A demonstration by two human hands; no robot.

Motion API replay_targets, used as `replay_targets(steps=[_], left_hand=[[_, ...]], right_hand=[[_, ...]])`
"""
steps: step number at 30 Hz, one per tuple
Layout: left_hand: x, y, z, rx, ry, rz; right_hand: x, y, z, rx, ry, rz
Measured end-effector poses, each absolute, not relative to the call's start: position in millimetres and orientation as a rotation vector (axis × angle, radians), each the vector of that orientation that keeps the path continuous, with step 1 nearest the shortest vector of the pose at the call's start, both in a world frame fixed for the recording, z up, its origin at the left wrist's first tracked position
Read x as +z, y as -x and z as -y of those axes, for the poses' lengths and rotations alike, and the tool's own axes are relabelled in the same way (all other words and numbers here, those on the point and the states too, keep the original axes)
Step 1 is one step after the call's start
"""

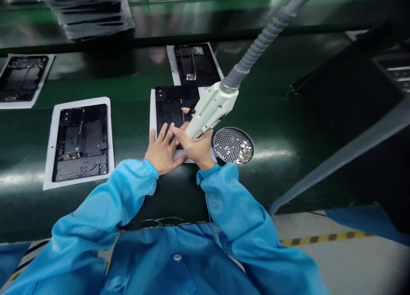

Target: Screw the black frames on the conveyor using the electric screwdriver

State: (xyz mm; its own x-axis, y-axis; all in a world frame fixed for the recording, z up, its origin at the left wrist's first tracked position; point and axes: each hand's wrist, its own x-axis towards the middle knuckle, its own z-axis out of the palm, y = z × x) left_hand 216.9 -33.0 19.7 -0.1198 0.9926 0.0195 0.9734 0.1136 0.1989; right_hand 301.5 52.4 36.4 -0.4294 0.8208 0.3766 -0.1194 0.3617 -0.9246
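Note:
A black device housing (168, 111) lies on a white sheet (153, 111) at the middle of the green work surface. My left hand (164, 153) rests on its lower left part, fingers spread, with no object held. In my right hand (197, 147) is a pale green handheld tool (211, 109), gripped near its lower end, over the right side of the housing. A gray ribbed hose runs from the tool to the upper right. The tool's tip is hidden behind my fingers. Just right of my right hand sits a round perforated dish (233, 146) with small shiny metal pieces.
More black housings on white sheets lie at the left (81, 141), far left (24, 79) and behind (198, 64). A stack of sheeted parts (92, 13) stands at the upper left. A gray tube (339, 154) slants across the right, beside a dark panel.

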Motion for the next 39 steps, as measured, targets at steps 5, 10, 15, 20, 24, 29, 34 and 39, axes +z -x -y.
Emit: replay_targets(steps=[5, 10, 15, 20, 24, 29, 34, 39], left_hand=[[24, -220, 44, 0.198, -2.030, -2.242], [24, -222, 58, 0.187, -2.104, -2.165], [23, -200, 58, 0.338, -2.192, -2.063], [43, -162, 58, 0.622, -1.500, -2.591], [56, -159, 59, 0.307, -1.185, -2.609], [45, -158, 63, 0.794, -1.266, -2.304], [52, -119, 63, 1.372, -1.087, -2.429], [80, -59, 33, 1.603, -0.998, -2.622]], right_hand=[[48, -316, -65, 1.134, 0.685, 1.613], [58, -332, -76, 1.058, 0.713, 1.588], [62, -340, -83, 1.091, 0.655, 1.570], [68, -344, -85, 1.206, 0.555, 1.483], [74, -344, -80, 1.250, 0.625, 1.504], [78, -344, -72, 1.284, 0.652, 1.504], [78, -344, -71, 1.282, 0.636, 1.519], [78, -342, -71, 1.278, 0.632, 1.581]])
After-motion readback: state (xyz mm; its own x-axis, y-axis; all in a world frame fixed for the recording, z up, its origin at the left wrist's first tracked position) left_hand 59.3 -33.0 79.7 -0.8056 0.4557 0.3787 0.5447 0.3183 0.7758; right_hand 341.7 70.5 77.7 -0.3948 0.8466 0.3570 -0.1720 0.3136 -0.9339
